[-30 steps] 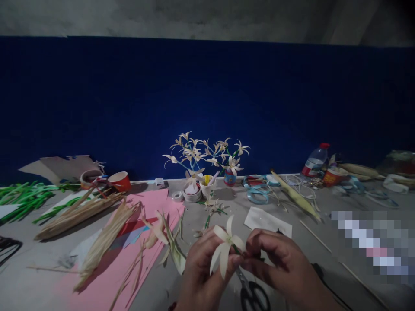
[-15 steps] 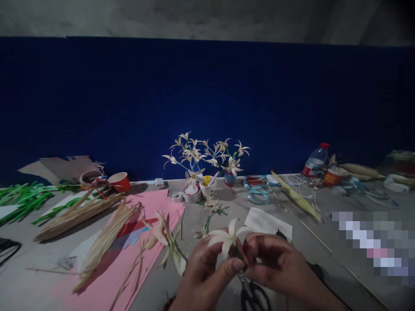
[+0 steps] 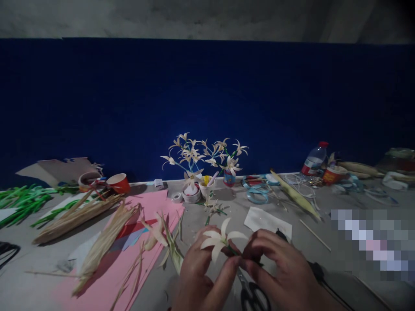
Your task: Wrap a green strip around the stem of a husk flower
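A small handmade flower (image 3: 218, 239) with pale, pointed petals is pinched between both my hands near the table's front edge. My left hand (image 3: 202, 276) is closed, thumb and fingers under the bloom. My right hand (image 3: 279, 268) is closed on the flower's thin dark green stem just right of the petals. Black-handled scissors (image 3: 251, 293) lie on the table under my hands.
A pink sheet (image 3: 136, 242) with dried straw strips (image 3: 97, 250) lies to the left. A bunch of finished flowers (image 3: 204, 155) stands at the back centre, with cups, tape rolls, blue ribbon (image 3: 256, 192), a water bottle (image 3: 313, 160) and white paper (image 3: 267, 221) around.
The flower has turned in my fingers and shifted slightly left, its petals now spread more sideways. Both hands stay pinched on it at about the same spot.
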The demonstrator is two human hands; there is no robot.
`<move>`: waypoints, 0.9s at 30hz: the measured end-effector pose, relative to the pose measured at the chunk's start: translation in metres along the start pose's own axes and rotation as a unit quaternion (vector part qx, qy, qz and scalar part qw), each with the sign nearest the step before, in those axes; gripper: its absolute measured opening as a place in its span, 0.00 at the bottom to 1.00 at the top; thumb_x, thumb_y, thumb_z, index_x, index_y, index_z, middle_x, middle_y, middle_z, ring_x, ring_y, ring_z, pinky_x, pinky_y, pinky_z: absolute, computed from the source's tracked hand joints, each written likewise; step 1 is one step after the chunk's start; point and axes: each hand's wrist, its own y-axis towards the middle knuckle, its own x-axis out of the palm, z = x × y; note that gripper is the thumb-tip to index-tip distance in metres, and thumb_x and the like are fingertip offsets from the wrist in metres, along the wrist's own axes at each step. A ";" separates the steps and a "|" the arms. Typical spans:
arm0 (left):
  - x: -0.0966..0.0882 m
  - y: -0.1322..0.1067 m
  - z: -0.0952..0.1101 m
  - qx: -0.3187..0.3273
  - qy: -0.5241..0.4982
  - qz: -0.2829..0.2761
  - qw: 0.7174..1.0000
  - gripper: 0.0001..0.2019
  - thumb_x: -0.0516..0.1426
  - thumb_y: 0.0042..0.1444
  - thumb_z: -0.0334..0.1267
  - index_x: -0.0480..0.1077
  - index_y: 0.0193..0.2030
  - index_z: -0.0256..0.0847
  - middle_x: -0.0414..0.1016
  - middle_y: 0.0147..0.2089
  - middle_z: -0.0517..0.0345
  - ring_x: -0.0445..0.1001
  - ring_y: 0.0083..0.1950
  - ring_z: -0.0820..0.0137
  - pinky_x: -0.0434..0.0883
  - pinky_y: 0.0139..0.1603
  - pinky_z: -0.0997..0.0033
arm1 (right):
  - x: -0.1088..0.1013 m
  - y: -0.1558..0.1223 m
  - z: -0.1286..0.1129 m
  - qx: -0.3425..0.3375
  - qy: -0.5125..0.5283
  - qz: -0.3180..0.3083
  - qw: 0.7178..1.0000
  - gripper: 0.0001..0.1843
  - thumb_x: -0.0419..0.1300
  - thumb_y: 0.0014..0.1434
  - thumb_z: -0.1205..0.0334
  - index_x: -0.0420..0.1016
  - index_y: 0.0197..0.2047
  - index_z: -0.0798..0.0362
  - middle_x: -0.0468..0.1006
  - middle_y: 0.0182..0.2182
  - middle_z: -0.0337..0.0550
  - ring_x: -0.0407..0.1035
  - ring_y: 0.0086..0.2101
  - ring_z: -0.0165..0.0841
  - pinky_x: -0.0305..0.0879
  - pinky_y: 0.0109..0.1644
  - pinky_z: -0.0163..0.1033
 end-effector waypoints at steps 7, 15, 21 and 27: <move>0.000 -0.004 -0.004 0.073 0.056 0.021 0.996 0.06 0.63 0.55 0.32 0.79 0.37 0.48 0.82 0.37 0.56 0.77 0.43 0.60 0.67 0.52 0.65 | 0.006 -0.001 0.000 -0.048 -0.084 0.035 0.995 0.05 0.62 0.63 0.63 0.72 0.33 0.49 0.77 0.28 0.37 0.73 0.32 0.31 0.67 0.36 0.34; -0.006 -0.003 -0.014 0.214 0.148 -0.008 0.966 0.15 0.57 0.55 0.25 0.70 0.46 0.47 0.79 0.41 0.56 0.77 0.48 0.63 0.73 0.51 0.67 | 0.009 -0.004 -0.004 -0.106 -0.147 0.091 0.979 0.07 0.59 0.65 0.62 0.70 0.33 0.49 0.77 0.27 0.36 0.72 0.31 0.31 0.66 0.35 0.35; -0.006 -0.002 -0.014 0.195 0.116 -0.028 0.974 0.10 0.54 0.56 0.27 0.69 0.41 0.46 0.77 0.35 0.57 0.78 0.39 0.65 0.74 0.52 0.61 | 0.003 -0.003 -0.009 -0.114 -0.115 0.076 0.984 0.05 0.60 0.63 0.66 0.72 0.33 0.50 0.77 0.27 0.37 0.72 0.32 0.31 0.66 0.35 0.35; -0.004 0.000 -0.018 0.196 0.100 -0.059 0.974 0.09 0.56 0.55 0.25 0.69 0.37 0.45 0.77 0.32 0.60 0.77 0.35 0.67 0.70 0.59 0.57 | 0.003 -0.005 -0.010 -0.113 -0.112 0.078 0.984 0.07 0.59 0.59 0.72 0.71 0.34 0.50 0.77 0.28 0.38 0.72 0.32 0.32 0.66 0.37 0.36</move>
